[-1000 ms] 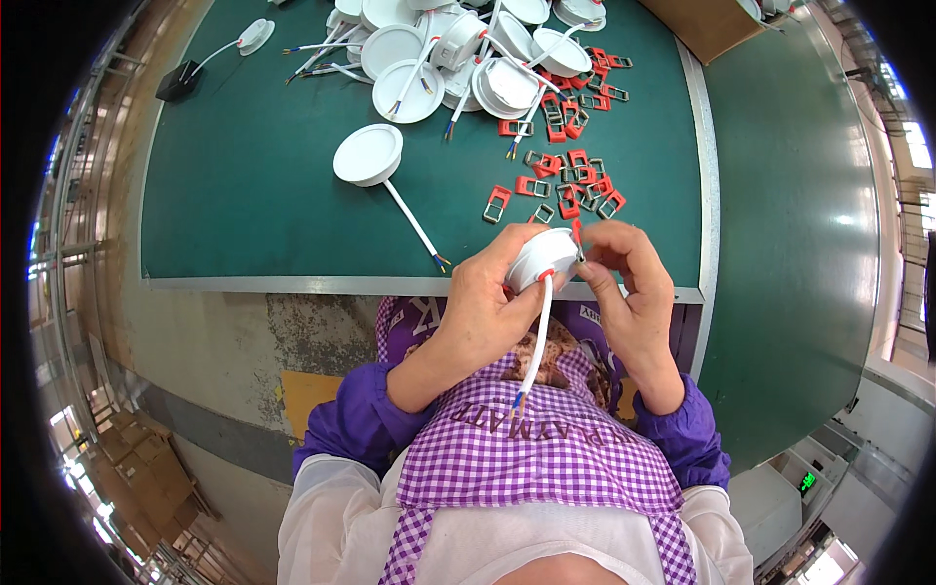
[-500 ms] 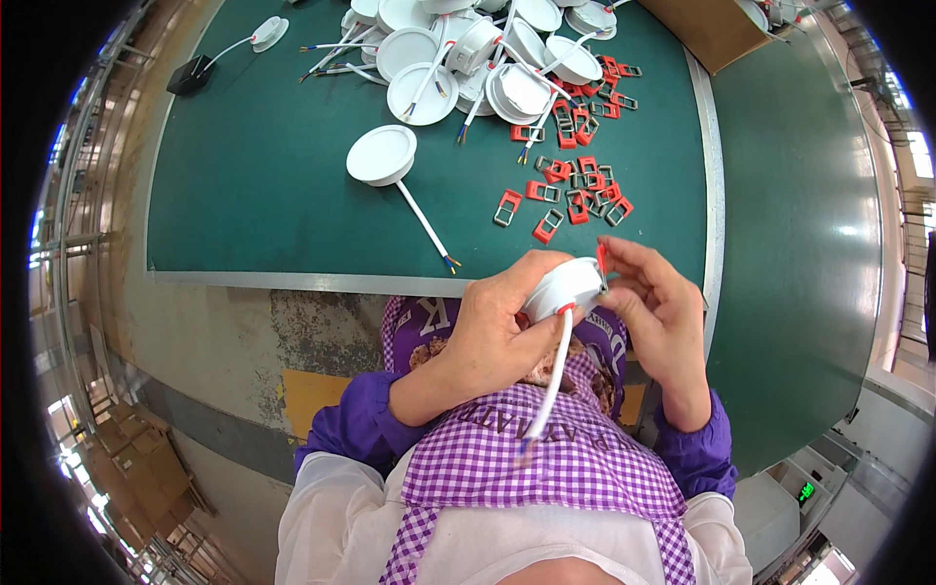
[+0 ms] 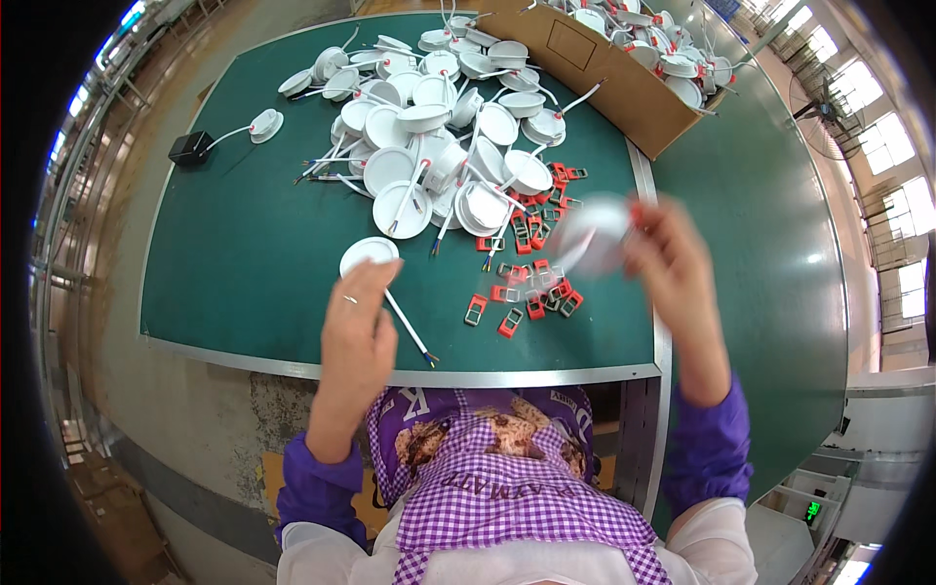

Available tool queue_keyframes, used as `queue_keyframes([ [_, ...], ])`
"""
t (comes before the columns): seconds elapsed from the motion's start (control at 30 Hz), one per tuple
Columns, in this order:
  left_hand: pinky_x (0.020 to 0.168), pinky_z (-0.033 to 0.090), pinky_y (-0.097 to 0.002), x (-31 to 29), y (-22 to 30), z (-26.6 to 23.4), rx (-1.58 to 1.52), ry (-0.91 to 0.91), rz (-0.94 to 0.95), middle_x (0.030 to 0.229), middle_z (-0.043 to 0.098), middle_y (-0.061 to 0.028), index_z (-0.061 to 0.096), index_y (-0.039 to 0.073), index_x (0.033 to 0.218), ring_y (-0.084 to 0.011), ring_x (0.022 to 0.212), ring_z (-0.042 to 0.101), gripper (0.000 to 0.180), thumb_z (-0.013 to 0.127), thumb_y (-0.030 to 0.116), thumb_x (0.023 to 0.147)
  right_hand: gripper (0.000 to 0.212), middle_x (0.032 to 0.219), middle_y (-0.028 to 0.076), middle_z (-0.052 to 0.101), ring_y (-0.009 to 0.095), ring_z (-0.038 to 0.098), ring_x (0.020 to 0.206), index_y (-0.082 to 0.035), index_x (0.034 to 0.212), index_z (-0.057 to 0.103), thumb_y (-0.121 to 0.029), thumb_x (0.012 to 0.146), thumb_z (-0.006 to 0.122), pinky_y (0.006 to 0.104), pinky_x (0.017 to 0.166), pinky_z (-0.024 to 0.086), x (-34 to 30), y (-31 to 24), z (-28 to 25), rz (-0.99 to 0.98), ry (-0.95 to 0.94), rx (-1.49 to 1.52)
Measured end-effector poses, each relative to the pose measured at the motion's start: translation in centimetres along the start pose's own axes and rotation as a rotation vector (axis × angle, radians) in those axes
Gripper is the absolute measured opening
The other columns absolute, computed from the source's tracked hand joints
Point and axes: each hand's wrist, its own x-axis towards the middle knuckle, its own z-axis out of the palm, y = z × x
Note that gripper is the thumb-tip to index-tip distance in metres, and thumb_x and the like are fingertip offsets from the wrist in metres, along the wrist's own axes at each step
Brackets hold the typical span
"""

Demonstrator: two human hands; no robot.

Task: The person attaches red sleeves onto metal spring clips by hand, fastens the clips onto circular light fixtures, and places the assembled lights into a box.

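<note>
Right hand: grasps one blurred disc | left hand: at one white disc, grip unclear | one black box

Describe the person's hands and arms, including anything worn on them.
The left hand and right hand are gloveless; a thin, shiny ring sits on the left. Loose purple sleeves cover both forearms below the wrists, with white sleeves above.

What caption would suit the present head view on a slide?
Right hand holding a blurred white disc near red clips on a green table, left hand at another disc.
</note>
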Motion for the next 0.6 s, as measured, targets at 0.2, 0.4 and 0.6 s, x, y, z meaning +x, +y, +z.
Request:
queue_keyframes([
  [0.2, 0.105, 0.034, -0.0508, 0.4, -4.7, 1.5, 0.290, -0.124, -0.071, 0.137, 0.049, -0.0156, 0.053, 0.009, 0.132, -0.0402, 0.131, 0.039, 0.061, 0.052, -0.012, 0.075, 0.036, 0.112, 0.009, 0.067, 0.011, 0.062, 0.086, 0.001, 0.128, 0.056, -0.010, 0.094, 0.061, 0.0230, 0.077, 0.049, 11.6, -2.5, -5.0, -0.453, 0.577, -0.101],
  [0.4, 0.104, 0.037, -0.0469, 0.7, -6.8, 3.6, 0.243, 0.015, 0.026, 0.137, 0.052, -0.0132, 0.056, 0.012, 0.130, -0.0369, 0.129, 0.045, 0.055, 0.066, 0.000, 0.078, 0.010, 0.091, 0.008, 0.068, 0.017, 0.064, 0.079, -0.002, 0.097, 0.069, -0.005, 0.087, 0.067, 0.0300, 0.069, 0.051, 1.9, 1.5, 4.4, -0.118, -0.217, -0.196],
  [0.6, 0.095, 0.046, -0.0405, -0.2, -6.9, 3.4, 0.129, 0.164, -0.003, 0.123, 0.061, -0.0144, 0.059, 0.005, 0.122, -0.0336, 0.115, 0.058, 0.041, 0.067, 0.002, 0.082, 0.013, 0.090, 0.012, 0.062, 0.031, 0.063, 0.083, -0.003, 0.096, 0.066, -0.008, 0.084, 0.066, 0.0401, 0.069, 0.051, -2.0, 4.1, 10.7, -0.267, -0.374, -0.322],
])
